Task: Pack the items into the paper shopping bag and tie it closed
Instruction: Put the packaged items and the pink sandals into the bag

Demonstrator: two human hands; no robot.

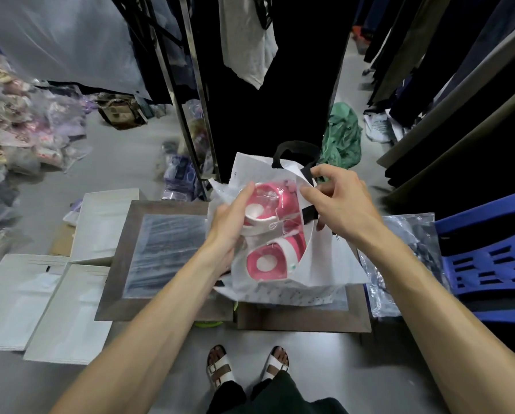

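Note:
A white paper shopping bag (324, 264) with black handles (295, 149) stands open on a brown board in front of me. A clear plastic packet with a pair of pink and white sandals (272, 231) sits half inside the bag's mouth. My left hand (230, 225) grips the packet's left side. My right hand (336, 198) pinches the bag's right rim beside the near black handle, holding the mouth apart.
Brown boards (119, 264) with a plastic-wrapped dark garment (163, 249) lie on the grey floor. Flat white bags (26, 297) lie at left, a blue plastic stool (489, 252) at right, another wrapped packet (405, 234) beside it. Clothing racks stand behind. My sandalled feet are below.

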